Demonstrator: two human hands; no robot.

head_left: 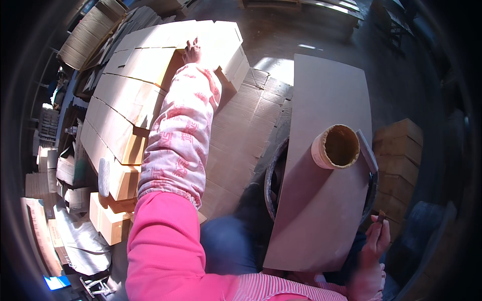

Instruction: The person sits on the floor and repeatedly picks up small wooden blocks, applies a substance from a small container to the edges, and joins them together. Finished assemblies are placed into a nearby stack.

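Note:
My left arm, in a pink sleeve with a printed white-and-red cuff cover, stretches far forward over the stacked pale boxes [123,90]. At its end my left hand [192,51] touches the sunlit top of the stack, fingers apart. Low on the right, my right hand [375,240] pinches a short brown-tipped brush [381,216], slightly blurred. A flat board [326,100] lies before me over a round dark-rimmed support [269,185]. On the board stands a round tub [326,148] with a brown-crusted rim; its inside is shadowed.
Flattened cardboard [241,135] covers the floor between the stack and the board. More brown boxes [399,155] are piled right of the board. A flat strip [367,150] leans by the tub. Cardboard bundles [90,37] and assorted packages line the far left.

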